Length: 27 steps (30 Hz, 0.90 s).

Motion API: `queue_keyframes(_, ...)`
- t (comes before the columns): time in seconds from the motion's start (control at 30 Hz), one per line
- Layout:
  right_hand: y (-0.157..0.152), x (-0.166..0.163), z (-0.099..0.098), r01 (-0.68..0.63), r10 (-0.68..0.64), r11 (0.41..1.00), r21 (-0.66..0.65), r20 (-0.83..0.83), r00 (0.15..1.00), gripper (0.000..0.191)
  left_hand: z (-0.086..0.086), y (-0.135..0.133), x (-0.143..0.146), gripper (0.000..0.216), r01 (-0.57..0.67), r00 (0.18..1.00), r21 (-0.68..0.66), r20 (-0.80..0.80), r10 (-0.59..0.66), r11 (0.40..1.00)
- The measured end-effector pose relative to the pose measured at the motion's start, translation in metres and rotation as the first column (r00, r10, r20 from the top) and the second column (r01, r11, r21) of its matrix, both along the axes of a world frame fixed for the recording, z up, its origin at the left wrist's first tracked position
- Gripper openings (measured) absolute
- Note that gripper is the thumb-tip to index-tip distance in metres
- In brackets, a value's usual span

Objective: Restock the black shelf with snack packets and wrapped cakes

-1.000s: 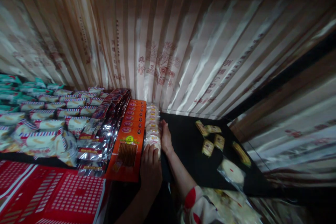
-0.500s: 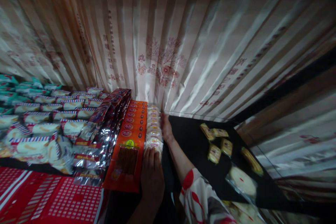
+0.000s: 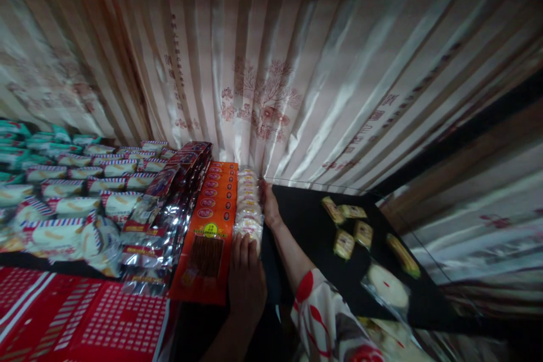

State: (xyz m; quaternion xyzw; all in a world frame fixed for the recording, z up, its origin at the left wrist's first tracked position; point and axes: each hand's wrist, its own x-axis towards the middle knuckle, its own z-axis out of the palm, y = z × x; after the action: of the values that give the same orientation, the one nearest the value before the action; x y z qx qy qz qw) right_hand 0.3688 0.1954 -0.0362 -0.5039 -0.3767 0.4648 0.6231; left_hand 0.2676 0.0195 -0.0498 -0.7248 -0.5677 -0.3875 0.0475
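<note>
A row of white round packets [image 3: 248,203] in clear wrap with pink and yellow print runs away from me along a black surface. My left hand [image 3: 246,271] has its fingers together, bent over the near end of the row. Along the right side, near the far end, my right hand [image 3: 270,203] lies against the packets with its fingers stretched out; its fingertips are partly hidden. Touching the row on the left is a stack of orange packs [image 3: 207,260], each overlapping another, with brown sticks showing through a window in the front one.
Dark red and silver packs [image 3: 146,249], white snack packets [image 3: 70,206] and green packets [image 3: 12,150] lie leftward. A red basket [image 3: 123,322] is in front. Yellow packets [image 3: 344,244] and a white disc in plastic [image 3: 388,285] lie on the right. A pleated curtain [image 3: 271,68] hangs behind.
The view has shifted very slightly. Both hands stay at the row of white packets, and no item has visibly been moved.
</note>
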Motion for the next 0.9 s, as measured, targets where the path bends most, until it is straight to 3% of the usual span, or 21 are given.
queue_keyframes(0.1,-0.010,0.004,0.002,0.027,-0.027,1.000,-0.009,-0.062,0.998,0.065,0.007,-0.001,-0.001,0.044,0.009,1.000,-0.004,0.014,-0.009,1.000)
queue_keyframes(0.27,-0.023,0.007,0.006,0.008,-0.008,0.997,-0.076,-0.013,1.000,0.067,0.015,-0.005,-0.001,0.036,-0.024,0.999,-0.040,0.024,0.025,0.999)
queue_keyframes(0.5,-0.006,-0.002,0.016,-0.092,0.089,0.995,-0.045,-0.058,0.994,0.072,0.005,-0.004,-0.001,0.029,-0.034,0.999,0.006,-0.014,0.034,0.999)
queue_keyframes(0.63,0.001,-0.001,0.010,-0.108,0.105,0.993,-0.047,-0.074,0.992,0.072,0.001,-0.001,-0.001,0.036,-0.028,0.998,0.038,-0.063,0.031,0.999)
queue_keyframes(0.9,-0.001,0.005,-0.003,-0.083,0.083,0.996,-0.043,-0.003,0.997,0.069,-0.001,0.000,0.005,0.039,-0.077,0.991,-0.062,-0.117,0.069,0.995)
